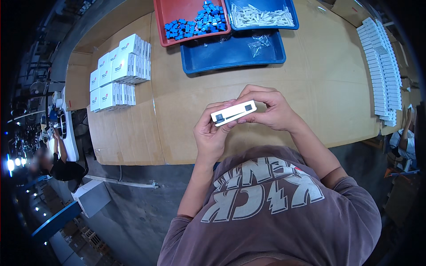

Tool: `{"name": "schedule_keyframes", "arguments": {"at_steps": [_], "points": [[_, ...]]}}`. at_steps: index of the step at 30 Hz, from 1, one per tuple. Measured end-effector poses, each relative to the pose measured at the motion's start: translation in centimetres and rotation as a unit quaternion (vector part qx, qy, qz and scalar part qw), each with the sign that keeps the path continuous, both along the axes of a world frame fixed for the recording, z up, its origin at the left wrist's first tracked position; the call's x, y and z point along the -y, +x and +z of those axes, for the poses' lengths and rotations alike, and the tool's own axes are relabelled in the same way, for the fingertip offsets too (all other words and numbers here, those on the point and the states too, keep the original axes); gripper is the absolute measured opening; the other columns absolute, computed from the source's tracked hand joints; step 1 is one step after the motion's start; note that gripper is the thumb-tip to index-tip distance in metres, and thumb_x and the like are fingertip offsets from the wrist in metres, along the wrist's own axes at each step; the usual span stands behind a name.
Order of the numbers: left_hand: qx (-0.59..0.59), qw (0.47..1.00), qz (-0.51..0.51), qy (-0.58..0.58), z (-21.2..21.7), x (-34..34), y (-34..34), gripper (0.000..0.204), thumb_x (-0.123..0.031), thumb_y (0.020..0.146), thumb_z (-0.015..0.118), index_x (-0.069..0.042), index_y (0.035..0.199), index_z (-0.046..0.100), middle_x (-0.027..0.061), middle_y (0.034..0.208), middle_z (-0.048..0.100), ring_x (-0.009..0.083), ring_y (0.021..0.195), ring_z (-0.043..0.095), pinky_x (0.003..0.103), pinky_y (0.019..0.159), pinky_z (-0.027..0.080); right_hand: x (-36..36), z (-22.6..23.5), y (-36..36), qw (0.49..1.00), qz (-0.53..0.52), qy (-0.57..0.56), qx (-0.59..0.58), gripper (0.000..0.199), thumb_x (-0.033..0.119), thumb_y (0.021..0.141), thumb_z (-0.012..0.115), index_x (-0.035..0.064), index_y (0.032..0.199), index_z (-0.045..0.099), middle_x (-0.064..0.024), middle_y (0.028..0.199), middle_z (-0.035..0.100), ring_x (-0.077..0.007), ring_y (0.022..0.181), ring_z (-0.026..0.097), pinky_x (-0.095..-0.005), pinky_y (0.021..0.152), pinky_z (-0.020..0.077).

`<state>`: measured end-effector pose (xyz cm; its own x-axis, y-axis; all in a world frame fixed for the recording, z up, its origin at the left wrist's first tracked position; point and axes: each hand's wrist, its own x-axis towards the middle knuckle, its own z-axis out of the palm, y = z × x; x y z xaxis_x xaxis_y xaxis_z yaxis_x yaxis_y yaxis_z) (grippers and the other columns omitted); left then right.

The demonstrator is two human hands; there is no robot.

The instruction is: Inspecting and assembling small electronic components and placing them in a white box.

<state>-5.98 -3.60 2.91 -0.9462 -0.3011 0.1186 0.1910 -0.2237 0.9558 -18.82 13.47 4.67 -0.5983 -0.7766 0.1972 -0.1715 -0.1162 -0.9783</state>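
Both my hands hold one small white flat box (234, 113) above the near edge of the cardboard-covered table (310, 84). The box shows two dark square pieces set into its top, one at each end. My left hand (212, 133) grips its left end from below, thumb on the near side. My right hand (268, 108) curls over its right end, fingers arched on top.
A red tray of small blue blocks (195, 20), a blue tray of white sticks (262, 15) and a blue tray with clear bags (233, 51) sit at the far side. White boxes are stacked at left (120, 71), and a long row of them at right (381, 66). Another person sits at far left (57, 159).
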Motion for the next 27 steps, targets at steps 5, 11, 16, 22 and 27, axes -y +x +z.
{"name": "schedule_keyframes", "arguments": {"at_steps": [5, 11, 16, 22, 27], "points": [[-0.007, 1.000, -0.002, -0.007, 0.12, 0.12, 0.01, 0.039, -0.002, 0.091, 0.078, 0.003, 0.128, 0.064, 0.0173, 0.133, 0.064, 0.0231, 0.125, 0.063, 0.035, 0.107, 0.053, 0.11, 0.17, 0.05, 1.000, -0.006, -0.016, -0.008, 0.035, 0.004, 0.078, 0.088, 0.0011, 0.111, 0.077, -0.0083, 0.104, 0.072, -0.0194, 0.096, 0.069, -0.0321, 0.085, 0.0540], [0.012, 1.000, -0.013, 0.017, 0.41, 0.14, -0.02, 0.040, -0.003, 0.093, 0.078, 0.003, 0.130, 0.063, 0.0168, 0.135, 0.063, 0.0232, 0.125, 0.063, 0.035, 0.108, 0.052, -0.04, 0.19, 0.14, 1.000, -0.008, 0.003, -0.011, 0.036, 0.005, 0.078, 0.089, 0.0010, 0.111, 0.077, -0.0084, 0.105, 0.072, -0.0194, 0.098, 0.069, -0.0324, 0.087, 0.0542], [0.000, 0.998, 0.014, 0.062, 0.92, -0.02, 0.07, 0.043, -0.003, 0.093, 0.078, 0.005, 0.131, 0.060, 0.0173, 0.133, 0.064, 0.0238, 0.124, 0.063, 0.036, 0.109, 0.050, -0.18, -0.04, 0.30, 0.999, -0.030, -0.016, 0.015, 0.039, 0.004, 0.077, 0.090, 0.0002, 0.113, 0.076, -0.0090, 0.108, 0.072, -0.0190, 0.101, 0.069, -0.0321, 0.090, 0.0537], [-0.007, 0.999, 0.024, 0.036, 0.80, 0.69, 0.24, 0.043, -0.003, 0.092, 0.079, 0.007, 0.129, 0.060, 0.0181, 0.130, 0.066, 0.0235, 0.123, 0.064, 0.036, 0.108, 0.050, 0.06, -0.11, 0.19, 0.998, -0.036, -0.027, 0.039, 0.037, 0.005, 0.079, 0.089, 0.0016, 0.113, 0.075, -0.0079, 0.106, 0.073, -0.0184, 0.101, 0.070, -0.0320, 0.092, 0.0541], [0.003, 0.997, 0.023, -0.069, 1.11, 0.70, -0.01, 0.039, -0.003, 0.090, 0.081, 0.005, 0.125, 0.065, 0.0151, 0.126, 0.069, 0.0212, 0.119, 0.066, 0.034, 0.105, 0.052, 0.02, -0.14, 0.25, 0.999, -0.025, -0.030, 0.016, 0.037, 0.005, 0.079, 0.089, 0.0013, 0.112, 0.075, -0.0084, 0.107, 0.074, -0.0189, 0.101, 0.070, -0.0321, 0.092, 0.0542]]}}
